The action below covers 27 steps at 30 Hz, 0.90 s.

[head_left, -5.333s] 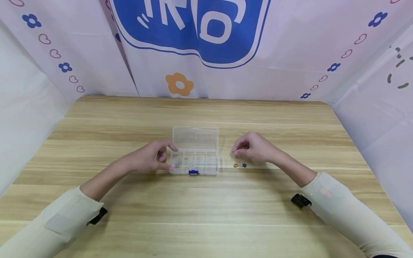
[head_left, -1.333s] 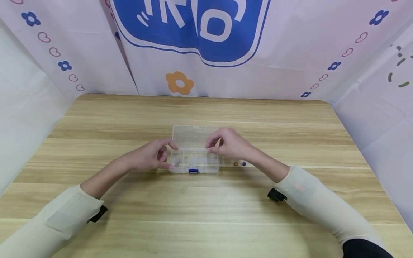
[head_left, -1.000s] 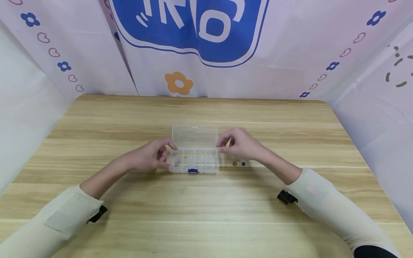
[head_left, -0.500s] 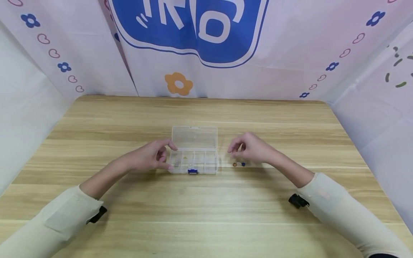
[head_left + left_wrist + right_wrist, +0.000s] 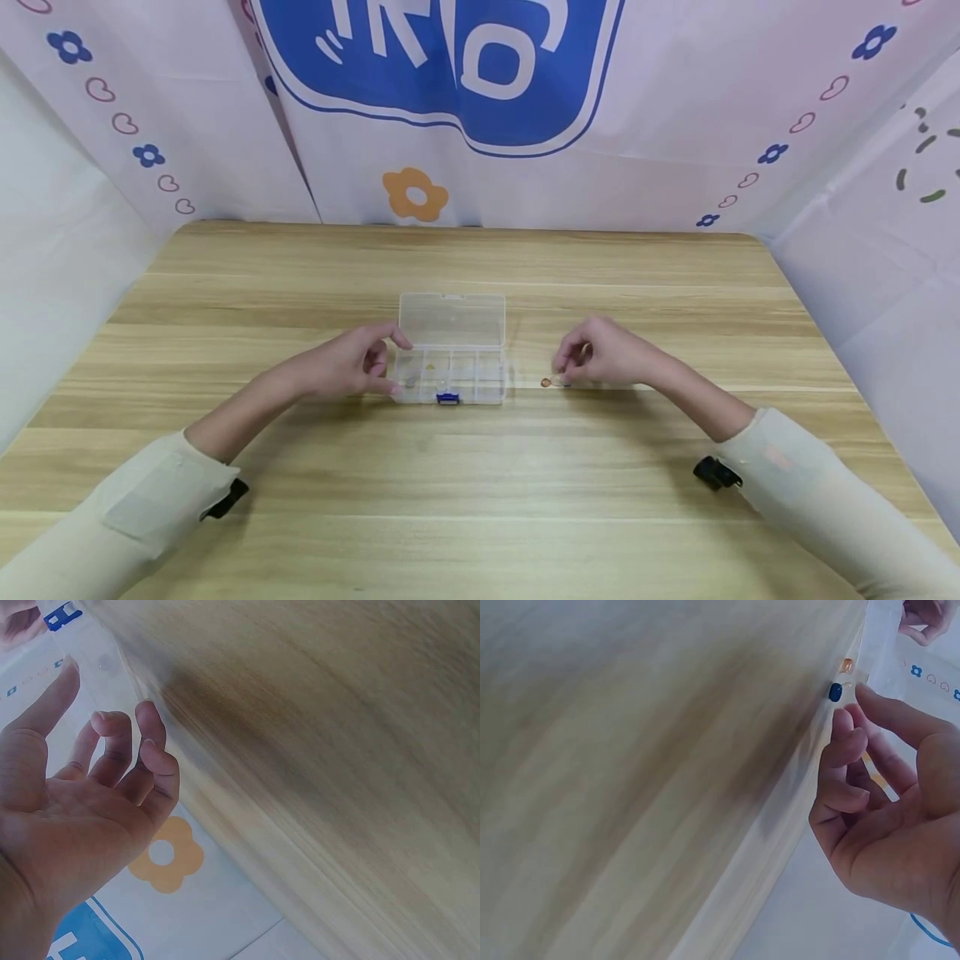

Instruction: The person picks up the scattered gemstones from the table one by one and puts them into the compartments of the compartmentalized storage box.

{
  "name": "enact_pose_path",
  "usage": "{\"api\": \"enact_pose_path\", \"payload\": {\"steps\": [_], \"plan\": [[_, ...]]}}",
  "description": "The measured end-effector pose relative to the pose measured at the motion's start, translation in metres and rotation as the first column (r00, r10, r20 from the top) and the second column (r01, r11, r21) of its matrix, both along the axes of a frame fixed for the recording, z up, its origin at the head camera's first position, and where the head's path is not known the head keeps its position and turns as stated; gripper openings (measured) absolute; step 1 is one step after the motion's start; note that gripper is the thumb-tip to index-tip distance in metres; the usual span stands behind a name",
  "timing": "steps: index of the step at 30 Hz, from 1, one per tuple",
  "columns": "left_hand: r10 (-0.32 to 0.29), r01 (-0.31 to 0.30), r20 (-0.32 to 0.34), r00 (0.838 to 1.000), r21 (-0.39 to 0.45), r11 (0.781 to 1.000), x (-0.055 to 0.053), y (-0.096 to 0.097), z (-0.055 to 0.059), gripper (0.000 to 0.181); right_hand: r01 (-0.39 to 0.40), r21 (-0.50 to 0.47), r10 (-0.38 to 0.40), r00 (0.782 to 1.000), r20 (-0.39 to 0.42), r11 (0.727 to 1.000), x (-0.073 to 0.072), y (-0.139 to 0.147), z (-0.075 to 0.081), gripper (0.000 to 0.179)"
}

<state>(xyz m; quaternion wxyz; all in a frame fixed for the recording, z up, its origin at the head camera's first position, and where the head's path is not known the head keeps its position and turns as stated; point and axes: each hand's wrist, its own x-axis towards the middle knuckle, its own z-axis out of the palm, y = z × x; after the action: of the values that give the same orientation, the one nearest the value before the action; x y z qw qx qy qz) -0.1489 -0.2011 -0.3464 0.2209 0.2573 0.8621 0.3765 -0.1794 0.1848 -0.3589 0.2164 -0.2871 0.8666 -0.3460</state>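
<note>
A clear plastic compartment box (image 5: 491, 379) stands with its lid (image 5: 452, 321) folded back and a blue latch (image 5: 447, 398) at the front. My left hand (image 5: 347, 362) holds the box's left end, thumb at the side wall and index finger at the rear corner. My right hand (image 5: 607, 354) hovers low over several small beads, thumb and index fingertips apart. In the right wrist view, a dark blue bead (image 5: 835, 692) lies just by those fingertips, with an orange bead (image 5: 847, 665) and a clear bead (image 5: 847, 686) beside it. In the head view my fingers partly hide the blue one.
Inside the box are a small yellow piece (image 5: 430, 367) and a greyish piece (image 5: 410, 381) in left compartments. The wooden table (image 5: 480, 500) reaches back to a printed cloth (image 5: 600, 192). Cloth also hangs at both sides.
My right hand has moved from above the box's right end, back to the right and down to the beads. The left hand and the box have stayed in place.
</note>
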Motion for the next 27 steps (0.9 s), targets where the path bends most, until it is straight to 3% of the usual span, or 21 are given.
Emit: {"api": "enact_pose_path", "payload": {"steps": [17,27], "plan": [[-0.009,0.009,0.002,1.000,0.004,1.000,-0.0015,-0.0002,-0.0019,0.052,0.016,0.040,-0.017,0.999,0.045,0.999,0.0024,0.0074,-0.0009,0.010],[-0.011,0.010,0.012,1.000,0.018,1.000,-0.0020,-0.0004,-0.0026,0.052,0.038,0.032,-0.038,0.999,0.009,0.999,0.0006,0.0059,-0.0011,0.004]]}}
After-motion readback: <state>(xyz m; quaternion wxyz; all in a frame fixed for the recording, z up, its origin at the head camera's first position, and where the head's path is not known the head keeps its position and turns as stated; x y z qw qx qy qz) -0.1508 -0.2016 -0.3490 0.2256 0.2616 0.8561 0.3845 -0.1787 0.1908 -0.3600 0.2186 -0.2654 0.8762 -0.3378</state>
